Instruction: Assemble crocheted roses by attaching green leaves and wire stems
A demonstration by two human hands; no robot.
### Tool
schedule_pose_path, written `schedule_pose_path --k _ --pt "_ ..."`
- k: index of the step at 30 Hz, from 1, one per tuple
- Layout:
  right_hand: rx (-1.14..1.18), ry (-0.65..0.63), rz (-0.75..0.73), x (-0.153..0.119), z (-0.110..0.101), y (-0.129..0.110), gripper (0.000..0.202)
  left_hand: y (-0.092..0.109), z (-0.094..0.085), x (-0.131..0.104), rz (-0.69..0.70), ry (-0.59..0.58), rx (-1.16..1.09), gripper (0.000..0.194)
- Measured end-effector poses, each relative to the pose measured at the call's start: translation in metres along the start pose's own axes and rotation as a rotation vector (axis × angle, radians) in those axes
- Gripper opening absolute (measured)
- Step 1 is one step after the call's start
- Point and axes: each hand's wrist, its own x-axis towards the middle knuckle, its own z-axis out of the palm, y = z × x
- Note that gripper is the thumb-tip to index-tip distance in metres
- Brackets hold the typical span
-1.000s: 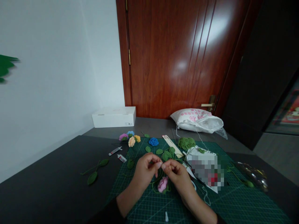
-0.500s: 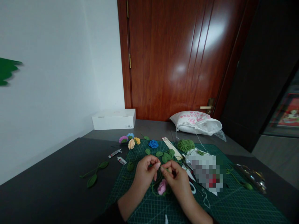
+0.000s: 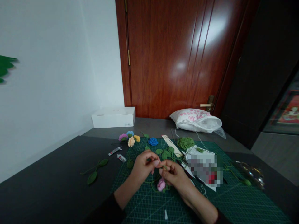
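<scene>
Over the green cutting mat (image 3: 140, 205), my left hand (image 3: 146, 165) and my right hand (image 3: 174, 174) meet at the fingertips. A thin green yarn strand (image 3: 165, 167) shows at the pinched fingers of my right hand. My left thumb and forefinger are pressed together right beside it; what they hold is hidden. Below the hands lies a pink crocheted flower (image 3: 161, 184) with a curling green stem. Just beyond them are several green crocheted leaves (image 3: 166, 153) and a blue crocheted rose (image 3: 153, 141).
Further left lie colourful flowers (image 3: 131, 141), glue tubes (image 3: 115, 151) and a leafy stem (image 3: 92, 178). On the right are a green yarn bundle (image 3: 185, 143), a printed packet (image 3: 203, 168) and a beige strip (image 3: 171, 145). A white box (image 3: 113, 117) and white bag (image 3: 195, 119) stand behind.
My right hand has turned slightly and its fingertips have closed in against those of my left hand. The view has shifted a little; the flowers and leaves lie as before.
</scene>
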Motion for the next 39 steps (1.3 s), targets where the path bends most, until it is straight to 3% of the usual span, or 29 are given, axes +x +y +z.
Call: schedule_pose_path --k 5,8,13,18,27,36,39 --pt "0.019 0.084 0.004 0.001 -0.002 0.003 0.049 -0.002 -0.002 0.000 -0.018 0.042 -0.018 0.013" --pt "0.028 0.096 -0.040 0.004 -0.003 0.007 0.052 -0.004 -0.002 -0.001 -0.060 0.010 -0.087 0.021" --pt "0.005 0.030 -0.121 0.006 0.000 0.009 0.052 -0.008 0.005 -0.002 -0.114 -0.077 -0.116 0.026" --pt "-0.071 -0.021 -0.124 0.004 0.003 0.015 0.050 -0.011 0.008 -0.002 -0.108 -0.046 -0.034 0.015" --pt "-0.260 0.203 -0.206 0.006 -0.003 0.017 0.019 -0.005 0.006 -0.002 -0.008 0.088 0.142 0.009" --pt "-0.122 0.248 -0.148 0.008 -0.002 0.012 0.038 0.002 0.004 -0.002 0.015 0.089 0.127 0.007" --pt "-0.065 0.256 -0.125 0.007 -0.002 0.006 0.045 0.001 0.004 -0.003 0.035 0.033 0.047 0.018"
